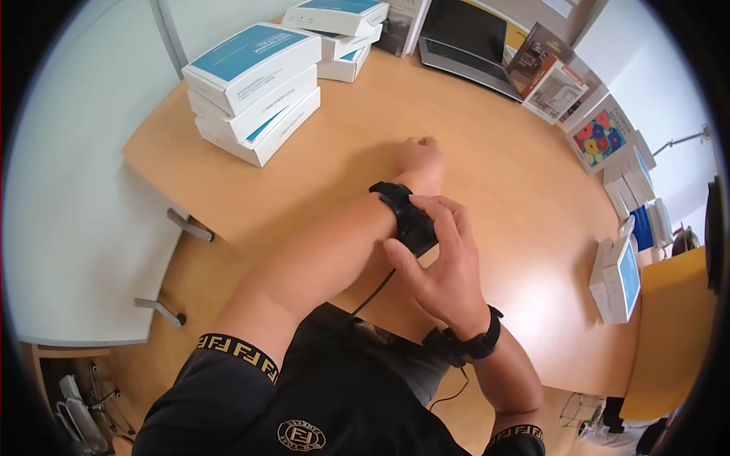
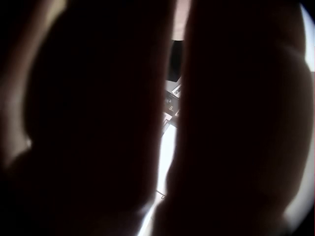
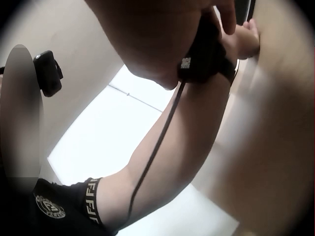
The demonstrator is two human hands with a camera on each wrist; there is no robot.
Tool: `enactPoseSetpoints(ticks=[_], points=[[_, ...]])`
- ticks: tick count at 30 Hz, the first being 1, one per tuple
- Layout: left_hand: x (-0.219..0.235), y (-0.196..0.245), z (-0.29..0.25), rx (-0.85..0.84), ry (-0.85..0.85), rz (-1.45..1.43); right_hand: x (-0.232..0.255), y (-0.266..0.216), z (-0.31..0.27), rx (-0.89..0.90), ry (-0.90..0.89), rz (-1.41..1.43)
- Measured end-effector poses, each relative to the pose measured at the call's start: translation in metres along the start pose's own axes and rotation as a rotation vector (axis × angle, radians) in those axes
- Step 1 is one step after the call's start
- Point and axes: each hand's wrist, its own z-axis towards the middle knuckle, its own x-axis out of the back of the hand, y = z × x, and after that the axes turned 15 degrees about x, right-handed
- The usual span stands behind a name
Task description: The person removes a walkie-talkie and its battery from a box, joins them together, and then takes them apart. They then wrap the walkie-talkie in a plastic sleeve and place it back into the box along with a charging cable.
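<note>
My left hand (image 1: 422,161) is closed into a fist above the wooden table, with nothing seen in it. A black strap (image 1: 391,194) circles the left wrist and carries a black wrist camera (image 1: 417,234) with a cable. My right hand (image 1: 449,262) pinches this camera between its thumb and fingers. In the right wrist view, the camera body (image 3: 199,64) with a small printed code sits under the right hand. Dark fingers (image 2: 98,108) fill most of the left wrist view, leaving a narrow bright gap. Another black camera (image 1: 449,346) is strapped on the right wrist.
White-and-blue boxes (image 1: 255,91) stand stacked at the table's back left. Behind are more boxes (image 1: 338,42) and an open laptop (image 1: 468,49). Books (image 1: 559,87) and more boxes (image 1: 617,281) line the right edge. A black cable (image 1: 372,294) hangs from the left wrist's camera.
</note>
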Motion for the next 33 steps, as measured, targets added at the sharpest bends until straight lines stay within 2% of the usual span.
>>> enactPoseSetpoints(ticks=[2,3,5,12,17,21,29,33], points=[[0.004,-0.002,-0.003,-0.128,-0.018,0.122,-0.004,-0.003,0.008,-0.064,0.009,-0.026],[0.004,-0.004,-0.006,-0.122,-0.014,0.115,-0.004,-0.005,0.012,-0.063,0.0,-0.024],[0.006,-0.002,-0.019,-0.241,0.106,0.249,-0.004,-0.007,0.019,-0.185,-0.064,-0.055],[0.014,-0.008,-0.019,-0.274,0.01,0.234,-0.007,-0.005,0.017,-0.227,-0.094,-0.047],[0.017,-0.009,-0.018,-0.318,-0.076,0.232,-0.013,-0.003,0.016,-0.154,-0.045,-0.098],[0.021,-0.007,-0.022,-0.291,-0.127,0.224,-0.015,-0.004,0.018,-0.167,-0.051,-0.102],[0.035,0.003,-0.046,-0.202,-0.343,0.227,-0.018,0.014,0.016,-0.112,0.039,-0.176],[0.034,-0.003,-0.032,-0.217,-0.406,0.249,-0.02,0.016,0.017,-0.131,0.037,-0.184]])
